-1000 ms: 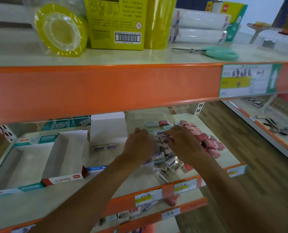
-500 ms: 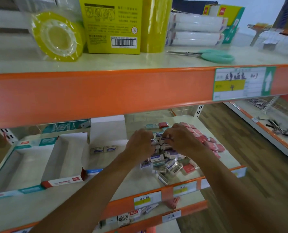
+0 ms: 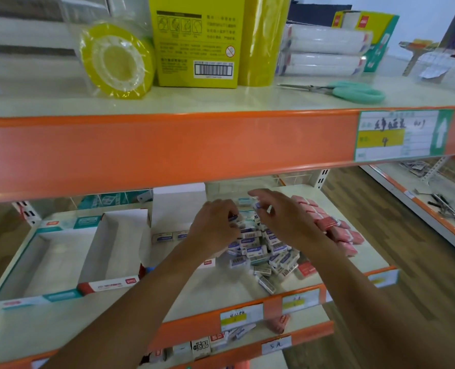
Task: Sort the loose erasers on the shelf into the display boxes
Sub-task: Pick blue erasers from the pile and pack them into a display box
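1. The left hand [image 3: 215, 225] hovers over the near-left side of the eraser pile [image 3: 263, 251] on the middle shelf [image 3: 221, 286]. Its fingers are curled round a half-hidden eraser [image 3: 233, 217], of which only a blue-printed end shows.
2. The right hand [image 3: 287, 219] is just beside it, above the back of the pile. It pinches a small eraser [image 3: 257, 205] between thumb and fingertips, and the print on it is too blurred to read.
3. The pile lies loose to the right of the display boxes. Both hands and wrists cover its middle, so the erasers cannot be counted.
4. Pink erasers [image 3: 338, 233] lie in a band right of the pile, partly behind the right wrist.
5. To the left stand a teal-trimmed box [image 3: 58, 296], a red-trimmed box [image 3: 109, 284] and a white box [image 3: 178, 206]. Two boxed erasers [image 3: 162, 237] lie in the white box, and the left forearm crosses its front edge.
6. The orange edge [image 3: 167, 150] of the upper shelf hides the back of the middle shelf.
7. The handwriting on the price label [image 3: 399, 135] is illegible.
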Motion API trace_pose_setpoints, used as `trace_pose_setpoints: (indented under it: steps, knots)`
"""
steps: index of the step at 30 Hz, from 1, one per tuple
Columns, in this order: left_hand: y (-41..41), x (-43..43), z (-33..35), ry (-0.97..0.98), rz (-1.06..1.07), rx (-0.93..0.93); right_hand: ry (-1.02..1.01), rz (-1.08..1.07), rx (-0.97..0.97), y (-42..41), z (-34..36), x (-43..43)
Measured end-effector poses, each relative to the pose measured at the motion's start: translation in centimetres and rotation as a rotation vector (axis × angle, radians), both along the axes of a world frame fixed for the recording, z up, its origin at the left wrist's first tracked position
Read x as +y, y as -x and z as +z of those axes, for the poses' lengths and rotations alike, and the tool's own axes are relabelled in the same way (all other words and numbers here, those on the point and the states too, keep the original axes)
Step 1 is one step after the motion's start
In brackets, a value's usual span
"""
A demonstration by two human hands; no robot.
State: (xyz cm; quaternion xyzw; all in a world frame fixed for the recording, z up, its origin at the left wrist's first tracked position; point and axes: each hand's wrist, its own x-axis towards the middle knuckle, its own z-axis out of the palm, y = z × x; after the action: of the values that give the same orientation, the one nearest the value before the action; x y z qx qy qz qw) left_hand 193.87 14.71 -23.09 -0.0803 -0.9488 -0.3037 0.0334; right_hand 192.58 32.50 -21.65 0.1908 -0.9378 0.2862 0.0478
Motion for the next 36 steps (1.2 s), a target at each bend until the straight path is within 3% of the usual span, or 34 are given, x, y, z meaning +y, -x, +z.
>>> trace_pose_setpoints:
  steps: [6, 13, 24, 28, 36]
  knots:
    - [-0.6, -2.5, 0.4, -0.057, 0.050, -0.010, 0.191, -0.025, -0.109, 0.3, 0.1, -1.9]
    - [-1.0, -5.1, 0.5, -0.167, 0.118, -0.072, 0.148, 0.020, -0.176, 0.3, -0.4, -4.1]
    - [-1.6, -7.7, 0.5, -0.245, 0.102, -0.137, -0.021, 0.141, 0.070, -0.3, -1.8, -7.1]
    - [-1.8, -8.7, 0.3, -0.100, 0.052, -0.164, -0.108, 0.113, 0.093, -0.4, -2.1, -7.8]
    - [-2.6, -9.5, 0.2, -0.017, 0.060, -0.160, -0.239, 0.102, 0.094, -0.6, -2.3, -9.5]
